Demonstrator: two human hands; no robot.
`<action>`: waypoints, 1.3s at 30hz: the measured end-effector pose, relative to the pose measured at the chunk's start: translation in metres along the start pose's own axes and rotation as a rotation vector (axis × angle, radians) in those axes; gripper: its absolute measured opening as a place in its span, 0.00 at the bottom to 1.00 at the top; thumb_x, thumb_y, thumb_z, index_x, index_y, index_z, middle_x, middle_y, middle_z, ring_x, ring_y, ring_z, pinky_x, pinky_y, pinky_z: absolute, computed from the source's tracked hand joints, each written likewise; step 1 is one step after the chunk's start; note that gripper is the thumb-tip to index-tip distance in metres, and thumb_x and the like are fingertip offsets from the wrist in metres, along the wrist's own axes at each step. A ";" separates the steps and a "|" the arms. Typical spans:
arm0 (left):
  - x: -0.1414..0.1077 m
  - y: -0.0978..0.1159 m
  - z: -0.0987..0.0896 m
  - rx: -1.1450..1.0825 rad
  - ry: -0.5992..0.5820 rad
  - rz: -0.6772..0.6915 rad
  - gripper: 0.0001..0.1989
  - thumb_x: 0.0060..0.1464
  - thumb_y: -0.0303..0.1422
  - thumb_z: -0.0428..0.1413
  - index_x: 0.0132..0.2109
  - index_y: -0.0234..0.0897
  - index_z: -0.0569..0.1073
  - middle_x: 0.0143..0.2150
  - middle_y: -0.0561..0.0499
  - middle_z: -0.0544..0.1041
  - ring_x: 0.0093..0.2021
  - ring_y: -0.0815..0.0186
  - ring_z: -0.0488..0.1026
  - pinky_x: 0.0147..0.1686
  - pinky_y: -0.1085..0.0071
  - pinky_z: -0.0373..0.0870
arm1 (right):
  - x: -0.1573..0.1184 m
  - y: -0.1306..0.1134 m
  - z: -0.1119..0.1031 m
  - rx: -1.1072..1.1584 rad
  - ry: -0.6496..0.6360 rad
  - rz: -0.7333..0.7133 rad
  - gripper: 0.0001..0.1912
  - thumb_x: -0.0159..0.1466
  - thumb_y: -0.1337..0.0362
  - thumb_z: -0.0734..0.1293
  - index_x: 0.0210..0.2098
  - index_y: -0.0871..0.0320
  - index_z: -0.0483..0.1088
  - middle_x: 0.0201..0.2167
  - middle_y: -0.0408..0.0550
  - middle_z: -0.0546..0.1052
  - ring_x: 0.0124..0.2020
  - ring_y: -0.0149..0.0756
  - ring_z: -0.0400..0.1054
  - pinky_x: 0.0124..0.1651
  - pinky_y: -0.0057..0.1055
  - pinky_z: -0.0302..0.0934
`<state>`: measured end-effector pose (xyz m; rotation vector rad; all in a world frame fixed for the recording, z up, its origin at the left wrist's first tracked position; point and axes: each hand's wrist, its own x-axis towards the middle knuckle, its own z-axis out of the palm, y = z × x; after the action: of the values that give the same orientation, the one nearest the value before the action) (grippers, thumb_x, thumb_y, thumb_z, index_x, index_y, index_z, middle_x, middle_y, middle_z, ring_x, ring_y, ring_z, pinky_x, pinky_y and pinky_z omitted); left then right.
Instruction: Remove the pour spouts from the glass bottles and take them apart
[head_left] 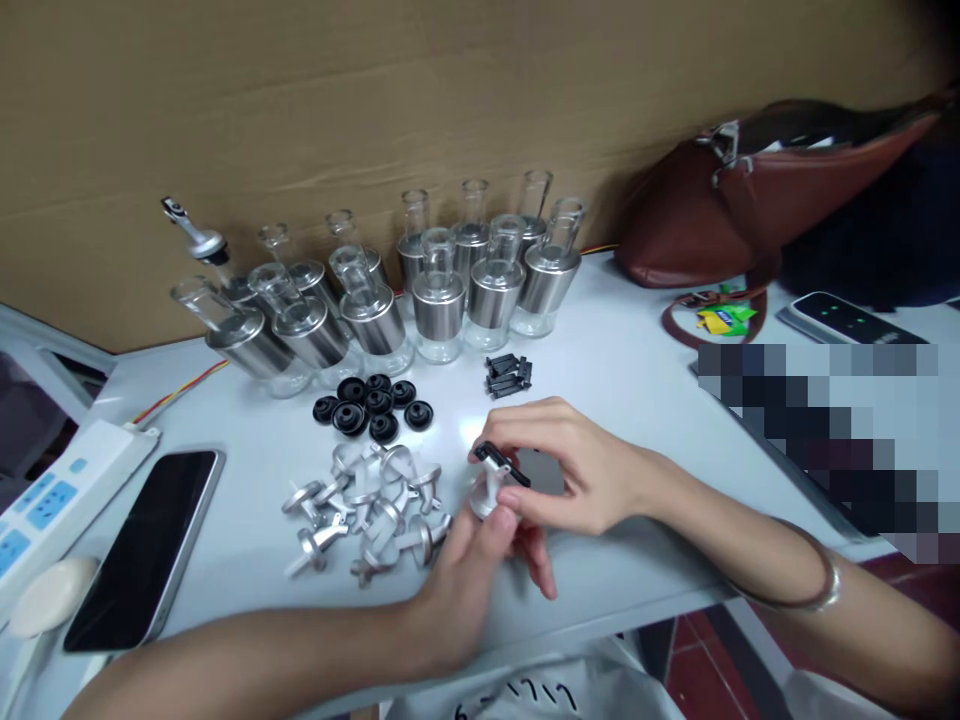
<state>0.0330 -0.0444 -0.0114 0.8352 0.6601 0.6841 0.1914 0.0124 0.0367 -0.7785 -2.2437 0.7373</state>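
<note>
My left hand (476, 560) is closed around the base of a silver pourer spout (489, 494), holding it over the table's front part. A small black lever-like piece (504, 464) sits at the top of this spout, pinched between the thumb and index finger of my right hand (581, 470). Whether the two parts are joined cannot be made out. Left of my hands lies a heap of loose silver pourer spouts (384, 520). Behind it are several round black stoppers (379, 402). A small pile of black lever pieces (508, 374) lies beyond my right hand.
Glass bottles with steel sleeves (439, 305) stand in rows at the back; a complete pourer (201, 240) tops one. At left are a phone (146, 545) and a power strip (56, 500). A brown bag (690, 215) and a black-topped device (855, 318) are at right.
</note>
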 end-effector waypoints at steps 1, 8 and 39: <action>-0.002 0.000 0.000 0.038 -0.009 0.016 0.27 0.56 0.57 0.46 0.34 0.34 0.65 0.26 0.52 0.67 0.28 0.68 0.67 0.35 0.68 0.64 | 0.000 0.001 0.000 -0.033 0.015 -0.062 0.12 0.62 0.58 0.60 0.33 0.61 0.67 0.25 0.46 0.70 0.25 0.30 0.62 0.29 0.27 0.58; -0.010 0.007 -0.004 0.278 -0.144 0.204 0.29 0.58 0.59 0.39 0.31 0.36 0.65 0.25 0.52 0.66 0.27 0.68 0.63 0.36 0.68 0.62 | -0.004 0.005 -0.003 -0.341 0.135 -0.349 0.25 0.66 0.48 0.57 0.49 0.63 0.67 0.38 0.55 0.77 0.35 0.36 0.72 0.33 0.31 0.62; -0.001 0.014 -0.003 0.307 -0.194 0.045 0.29 0.51 0.55 0.54 0.19 0.35 0.58 0.16 0.54 0.62 0.17 0.76 0.57 0.17 0.76 0.51 | -0.005 -0.002 0.017 -0.578 0.249 -0.400 0.29 0.72 0.57 0.48 0.25 0.62 0.69 0.16 0.43 0.64 0.19 0.31 0.54 0.23 0.30 0.49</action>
<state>0.0265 -0.0369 -0.0006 1.1873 0.5787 0.5395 0.1819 0.0026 0.0252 -0.5993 -2.2880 -0.2014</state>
